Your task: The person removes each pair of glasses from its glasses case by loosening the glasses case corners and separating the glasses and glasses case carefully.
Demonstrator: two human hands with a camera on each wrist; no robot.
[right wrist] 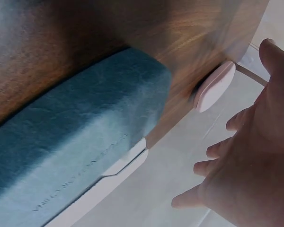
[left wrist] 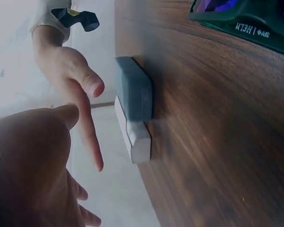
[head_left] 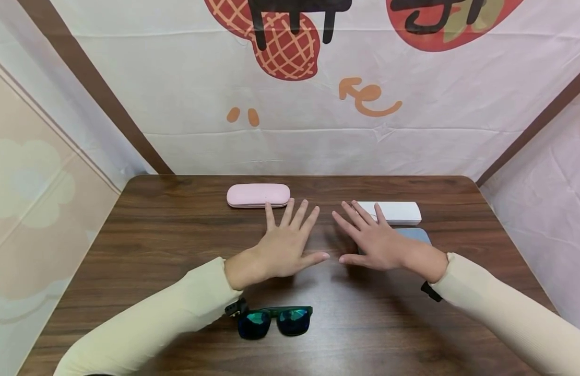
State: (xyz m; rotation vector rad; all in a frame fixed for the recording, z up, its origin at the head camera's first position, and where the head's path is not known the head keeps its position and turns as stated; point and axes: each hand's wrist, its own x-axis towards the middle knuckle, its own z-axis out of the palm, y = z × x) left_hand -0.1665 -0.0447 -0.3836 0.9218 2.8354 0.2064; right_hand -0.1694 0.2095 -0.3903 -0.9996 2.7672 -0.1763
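left hand (head_left: 282, 248): hovered over the middle of the counter (head_left: 144, 245), palm down, grip spread wide and holding nothing.
right hand (head_left: 376, 243): hovered just beside the left one, grip likewise spread and empty, above the near end of the blue case.
sunglasses (head_left: 275, 319): lay folded on the counter near its front edge, just beside the left sleeve, untouched by either hand.
pink case (head_left: 258, 195): lay closed toward the back, just beyond the left fingertips.
white case (head_left: 397, 212): lay closed at the back right, beyond the right fingers.
blue case (right wrist: 75, 137): lay closed just in front of the white one, partly hidden under the right hand in the head view.
progress: by my judgement nothing was begun; no case was opened and the sunglasses were not picked up.
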